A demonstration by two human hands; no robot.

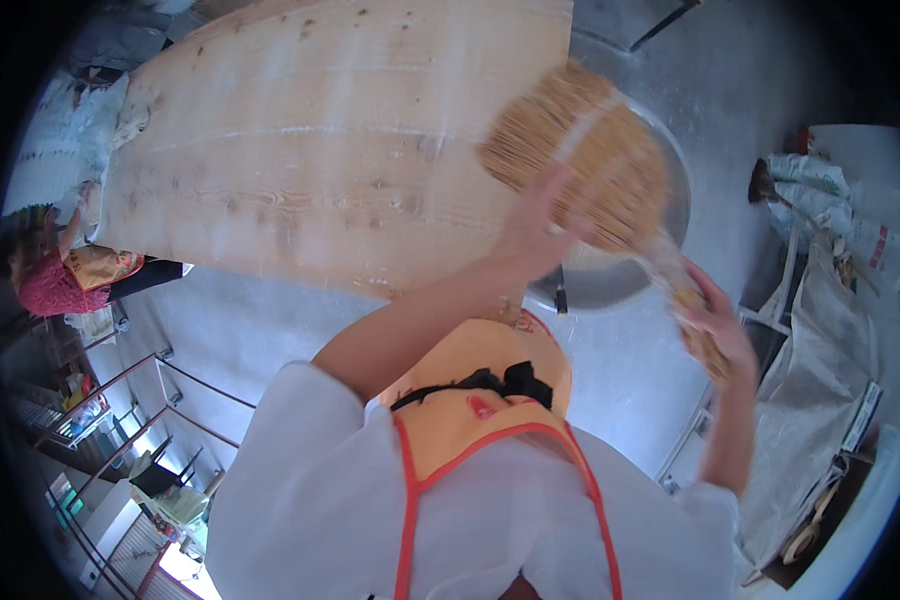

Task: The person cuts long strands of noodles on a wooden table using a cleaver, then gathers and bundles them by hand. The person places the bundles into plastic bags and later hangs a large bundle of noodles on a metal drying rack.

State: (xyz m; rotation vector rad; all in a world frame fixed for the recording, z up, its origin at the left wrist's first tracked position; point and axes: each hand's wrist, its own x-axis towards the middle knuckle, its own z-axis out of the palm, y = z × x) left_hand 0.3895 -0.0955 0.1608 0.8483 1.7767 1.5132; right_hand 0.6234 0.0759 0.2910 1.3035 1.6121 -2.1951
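Observation:
A straw hand broom (592,157), blurred by motion, is held over the right edge of the wooden table (307,165) and a large round metal basin (607,289). My right hand (709,322) is closed around its wrapped handle. My left hand (544,217) lies at the lower side of the bristles, apparently touching them; blur hides whether the fingers grip. Beneath the broom a pale surface inside the basin shows in part. Whitish marks and dark knots cover the tabletop.
At the far left a co-worker (64,277) in an apron stands by the table's end, near plastic sheeting (67,150). Metal rack frames (169,409) stand at lower left. White sacks (810,187) and a covered stack (810,375) line the right side.

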